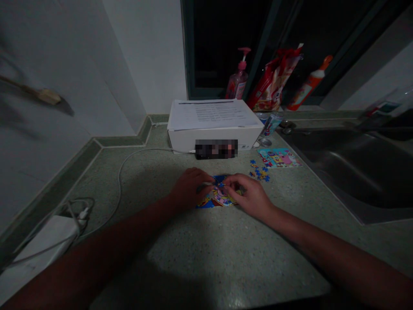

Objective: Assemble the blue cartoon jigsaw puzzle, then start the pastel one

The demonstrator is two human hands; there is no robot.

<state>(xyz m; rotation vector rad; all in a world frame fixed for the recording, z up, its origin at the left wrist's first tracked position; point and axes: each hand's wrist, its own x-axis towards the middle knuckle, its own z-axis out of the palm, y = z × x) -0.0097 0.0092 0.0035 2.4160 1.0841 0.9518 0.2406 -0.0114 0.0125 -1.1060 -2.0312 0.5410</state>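
Right hand (250, 193): fingertips pinched together over the puzzle (222, 199), perhaps on a piece; too dim to tell. Left hand (191, 186): fingers curled at the opposite side, grasp likewise unclear. Partly done, I judge: joined picture shows, some hidden by hands; loose pieces (258, 174) left over. Puzzle lies on tabletop (226, 245), under and between both hands; loose pieces beyond right hand, near picture card (281, 158)

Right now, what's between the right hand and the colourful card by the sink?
In the head view, a loose bunch of puzzle pieces lies on the counter between the right hand and the colourful card.
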